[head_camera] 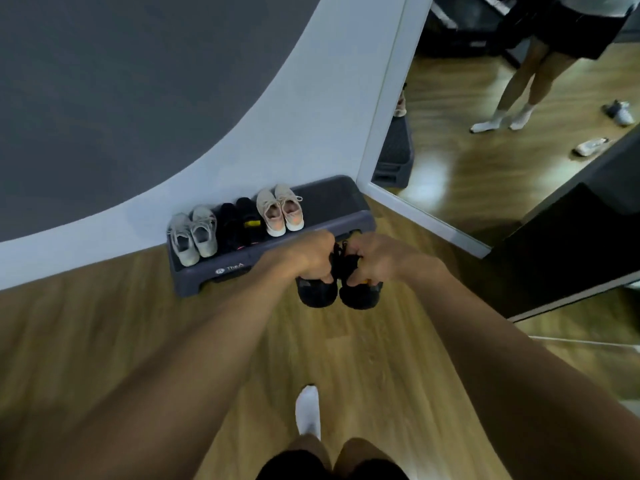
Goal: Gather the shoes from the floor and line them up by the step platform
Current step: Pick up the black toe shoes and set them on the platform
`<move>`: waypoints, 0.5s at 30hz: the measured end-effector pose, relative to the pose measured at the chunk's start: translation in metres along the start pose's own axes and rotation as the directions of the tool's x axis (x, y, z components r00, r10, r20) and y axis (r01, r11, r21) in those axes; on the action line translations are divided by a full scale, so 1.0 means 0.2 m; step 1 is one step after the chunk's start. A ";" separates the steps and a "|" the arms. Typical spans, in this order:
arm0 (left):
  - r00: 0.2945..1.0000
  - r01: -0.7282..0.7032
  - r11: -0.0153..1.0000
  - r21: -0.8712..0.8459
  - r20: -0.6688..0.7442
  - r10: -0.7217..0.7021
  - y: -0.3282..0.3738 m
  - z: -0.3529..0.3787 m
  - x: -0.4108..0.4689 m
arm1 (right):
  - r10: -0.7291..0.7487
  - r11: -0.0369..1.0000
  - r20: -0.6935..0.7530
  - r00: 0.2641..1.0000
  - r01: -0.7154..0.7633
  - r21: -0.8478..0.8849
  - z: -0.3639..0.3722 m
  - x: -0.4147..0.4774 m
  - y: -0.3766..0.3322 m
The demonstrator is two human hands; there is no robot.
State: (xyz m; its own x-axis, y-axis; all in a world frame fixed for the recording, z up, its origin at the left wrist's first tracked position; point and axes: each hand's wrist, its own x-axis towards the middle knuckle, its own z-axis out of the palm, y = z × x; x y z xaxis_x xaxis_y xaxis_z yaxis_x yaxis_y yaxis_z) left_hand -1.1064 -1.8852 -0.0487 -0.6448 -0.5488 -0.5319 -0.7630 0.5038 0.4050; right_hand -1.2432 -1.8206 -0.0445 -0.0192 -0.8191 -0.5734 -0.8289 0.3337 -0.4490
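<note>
Out front, the left hand (311, 254) grips one black shoe (317, 295) and the right hand (375, 259) grips the other black shoe (360, 296), both hanging just short of the step platform (332, 192), and a careless drop into that bare right end could knock the pink trainers (280, 211) out of line

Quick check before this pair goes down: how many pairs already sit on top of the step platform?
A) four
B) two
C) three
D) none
C: the step platform carries a grey pair, a black pair and a pink pair side by side. The dark pair is off it, one shoe held in the left hand and one in the right hand.
</note>
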 end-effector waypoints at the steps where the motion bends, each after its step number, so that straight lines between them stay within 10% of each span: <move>1: 1.000 0.001 1.000 0.001 -0.005 -0.001 -0.01 -0.04 0.09 | -0.012 1.000 -0.014 1.000 0.011 -0.020 -0.06 0.08 0.02; 15: 0.986 0.079 0.994 -0.078 -0.142 -0.089 -0.14 -0.35 1.32 | -0.029 0.927 0.098 0.995 0.064 -0.370 -0.70 1.26 0.43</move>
State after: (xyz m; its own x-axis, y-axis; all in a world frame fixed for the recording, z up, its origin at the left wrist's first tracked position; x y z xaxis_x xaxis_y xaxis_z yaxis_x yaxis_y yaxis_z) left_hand -1.2592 -2.0908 -0.1480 -0.5743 -0.6805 -0.4551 -0.8125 0.4056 0.4187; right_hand -1.3971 -2.0648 -0.1317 0.0598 -0.7790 -0.6242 -0.9763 0.0846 -0.1992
